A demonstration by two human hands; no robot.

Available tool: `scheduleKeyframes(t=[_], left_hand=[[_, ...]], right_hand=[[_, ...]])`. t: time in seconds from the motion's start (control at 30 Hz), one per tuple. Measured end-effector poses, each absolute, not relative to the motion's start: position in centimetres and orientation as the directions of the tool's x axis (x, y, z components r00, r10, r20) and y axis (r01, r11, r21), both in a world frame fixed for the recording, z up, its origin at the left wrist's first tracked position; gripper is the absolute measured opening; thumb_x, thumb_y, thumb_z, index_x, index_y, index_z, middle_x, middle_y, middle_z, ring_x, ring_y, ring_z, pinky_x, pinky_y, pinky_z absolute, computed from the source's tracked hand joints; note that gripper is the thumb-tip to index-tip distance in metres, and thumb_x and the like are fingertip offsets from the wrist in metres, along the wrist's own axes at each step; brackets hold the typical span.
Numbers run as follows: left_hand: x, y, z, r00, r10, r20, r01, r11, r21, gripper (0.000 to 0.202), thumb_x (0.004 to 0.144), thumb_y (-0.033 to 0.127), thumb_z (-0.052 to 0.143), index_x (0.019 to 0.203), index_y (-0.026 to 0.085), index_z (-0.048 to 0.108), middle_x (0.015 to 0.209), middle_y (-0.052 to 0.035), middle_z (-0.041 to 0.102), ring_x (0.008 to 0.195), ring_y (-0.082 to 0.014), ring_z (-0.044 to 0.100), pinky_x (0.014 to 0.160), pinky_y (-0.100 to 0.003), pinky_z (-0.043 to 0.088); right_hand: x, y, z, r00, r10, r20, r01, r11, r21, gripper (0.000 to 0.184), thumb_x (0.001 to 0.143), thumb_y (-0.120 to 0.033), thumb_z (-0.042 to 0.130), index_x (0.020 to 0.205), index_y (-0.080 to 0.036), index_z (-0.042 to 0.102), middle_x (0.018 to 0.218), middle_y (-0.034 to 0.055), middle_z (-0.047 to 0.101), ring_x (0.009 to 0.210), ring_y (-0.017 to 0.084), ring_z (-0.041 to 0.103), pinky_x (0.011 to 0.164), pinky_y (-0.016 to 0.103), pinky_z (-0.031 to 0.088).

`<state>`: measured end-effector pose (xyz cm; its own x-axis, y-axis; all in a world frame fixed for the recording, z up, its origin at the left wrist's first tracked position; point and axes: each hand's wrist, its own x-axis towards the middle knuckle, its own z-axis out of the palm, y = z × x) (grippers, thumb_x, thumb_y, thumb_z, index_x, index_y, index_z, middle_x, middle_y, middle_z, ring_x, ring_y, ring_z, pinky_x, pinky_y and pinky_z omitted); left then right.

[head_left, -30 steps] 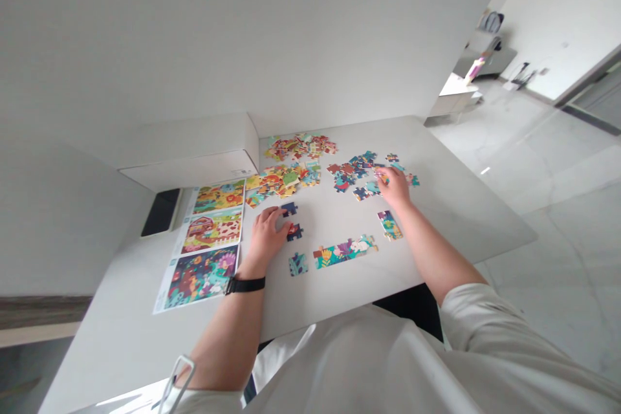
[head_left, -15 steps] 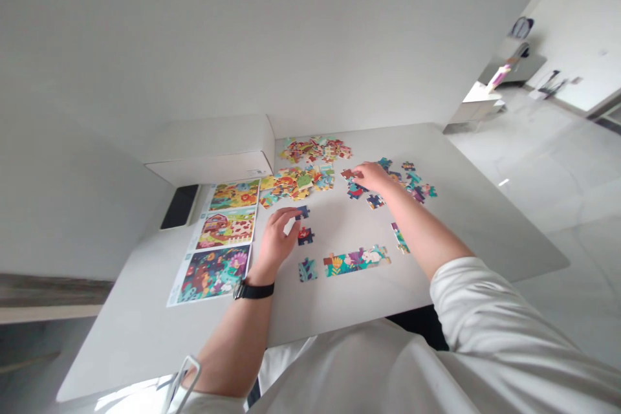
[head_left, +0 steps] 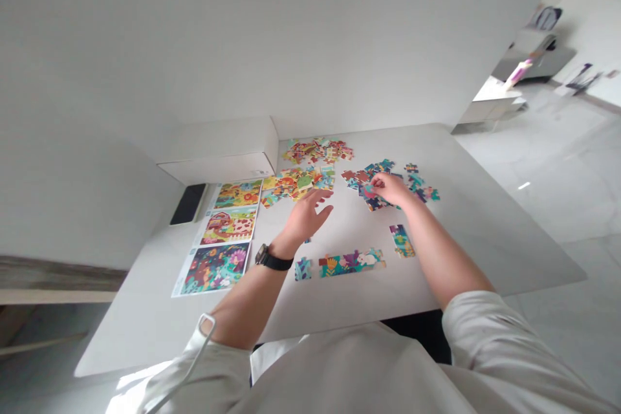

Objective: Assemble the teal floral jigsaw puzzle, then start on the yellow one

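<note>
My left hand [head_left: 305, 217], a black watch on its wrist, hovers over the table with thumb and fingers apart and nothing in them. Beneath it, loose pieces are mostly hidden. My right hand [head_left: 391, 189] pinches a teal and red puzzle piece [head_left: 370, 191] at the pile of dark blue and teal pieces [head_left: 381, 168]. Nearer me lies a joined strip of puzzle pieces [head_left: 352, 262] with a white rabbit and flowers. To its left is a single teal piece [head_left: 303, 269], and a short joined section [head_left: 402, 241] sits to its right, beside my right forearm.
Two more piles of pieces, a yellow one [head_left: 301, 182] and a reddish one [head_left: 317, 151], lie toward the wall. At left are a picture sheet [head_left: 190, 272] with three printed scenes, a dark phone [head_left: 188, 204] and a white box [head_left: 213, 167].
My left hand has lifted away from the left-edge pieces and moved right and forward, opening. My right hand has left the brown piece, shifted right and now pinches a teal and red one.
</note>
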<state>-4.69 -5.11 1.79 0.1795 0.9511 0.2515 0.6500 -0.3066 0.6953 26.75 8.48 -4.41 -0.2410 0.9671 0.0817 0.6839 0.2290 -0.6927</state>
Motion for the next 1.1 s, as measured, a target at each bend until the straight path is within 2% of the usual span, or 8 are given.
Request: scheduleKeyframes(t=[0.13,0.2,0.3,0.43,0.57,0.7,0.93,1.1], left_hand=[[-0.7,-1.1,0.6,0.147,0.98,0.134,0.611,-0.196,0.767,0.036,0.092,0.022,0.077,0.128,0.021,0.074,0.117,-0.0088,0.079,0.093,-0.0196,0.075,0.094,-0.037,0.062],[1.2,0.5,-0.1,0.092,0.994,0.064,0.543,-0.104,0.833,0.032,0.092,0.026,0.079,0.123,0.02,0.075,0.111,-0.0089,0.08,0.089,-0.0188,0.075,0.089,-0.035,0.062],[3.8,2.2,-0.7,0.057,0.995,-0.077,0.359,0.051,0.932,0.033,0.091,0.037,0.084,0.116,0.019,0.073,0.104,-0.0103,0.079,0.088,-0.0199,0.075,0.079,-0.033,0.063],[5.5,3.4,-0.7,0.063,0.977,-0.205,0.177,0.191,0.966,0.032,0.089,0.039,0.088,0.106,0.019,0.069,0.096,-0.0074,0.077,0.085,-0.0177,0.076,0.076,-0.031,0.063],[5.4,3.4,-0.3,0.03,0.976,-0.217,0.106,0.213,0.971,0.025,0.087,0.032,0.086,0.098,0.019,0.067,0.092,-0.0054,0.077,0.081,-0.0152,0.075,0.074,-0.029,0.061],[3.4,2.5,0.4,0.008,0.981,-0.194,0.084,0.193,0.978,0.027,0.081,0.029,0.089,0.095,0.02,0.068,0.085,-0.0037,0.076,0.076,-0.0147,0.072,0.069,-0.027,0.059],[-5.5,-1.8,1.7,-0.087,0.993,-0.085,0.131,0.096,0.987,0.032,0.073,0.035,0.091,0.09,0.018,0.069,0.079,-0.0035,0.076,0.07,-0.0151,0.069,0.059,-0.024,0.053],[-11.3,-7.9,1.4,-0.231,0.973,-0.01,-0.052,-0.002,0.999,0.041,0.074,0.044,0.091,0.092,0.019,0.063,0.086,-0.0035,0.077,0.078,-0.015,0.073,0.068,-0.024,0.057]], right_hand=[[27.5,8.0,-4.3,-0.202,0.978,0.053,0.356,0.124,-0.926,0.017,0.086,-0.035,0.079,0.097,-0.025,0.071,0.086,0.0014,0.077,0.078,0.023,0.075,0.076,0.038,0.064],[27.7,7.6,-4.1,-0.204,0.978,0.032,0.206,0.075,-0.976,0.024,0.083,-0.04,0.081,0.097,-0.025,0.069,0.085,0.0009,0.077,0.077,0.023,0.075,0.075,0.039,0.065],[27.8,7.1,-3.8,-0.215,0.977,-0.015,0.099,0.007,-0.995,0.03,0.079,-0.042,0.084,0.096,-0.026,0.066,0.084,0.0001,0.075,0.077,0.023,0.076,0.078,0.04,0.065],[27.7,6.9,-3.4,-0.234,0.971,-0.036,0.07,-0.02,-0.997,0.033,0.078,-0.046,0.086,0.095,-0.026,0.067,0.083,0.0003,0.075,0.078,0.023,0.076,0.08,0.04,0.065],[27.3,6.6,-2.9,-0.291,0.956,-0.023,0.07,-0.003,-0.998,0.035,0.077,-0.051,0.087,0.093,-0.025,0.068,0.08,0.0006,0.075,0.078,0.022,0.075,0.081,0.038,0.064],[26.5,5.8,-1.7,-0.356,0.935,-0.005,0.116,0.039,-0.992,0.036,0.076,-0.052,0.088,0.089,-0.025,0.069,0.08,0.002,0.076,0.076,0.021,0.073,0.075,0.035,0.061],[24.6,3.9,0.9,-0.343,0.908,0.238,0.177,0.312,-0.933,0.031,0.086,-0.054,0.077,0.089,-0.024,0.07,0.087,0.0048,0.078,0.078,0.021,0.072,0.077,0.035,0.058],[23.6,1.9,3.8,-0.279,0.853,0.442,0.166,0.496,-0.852,0.027,0.092,-0.05,0.076,0.097,-0.024,0.073,0.091,0.004,0.079,0.082,0.02,0.073,0.081,0.034,0.058]])
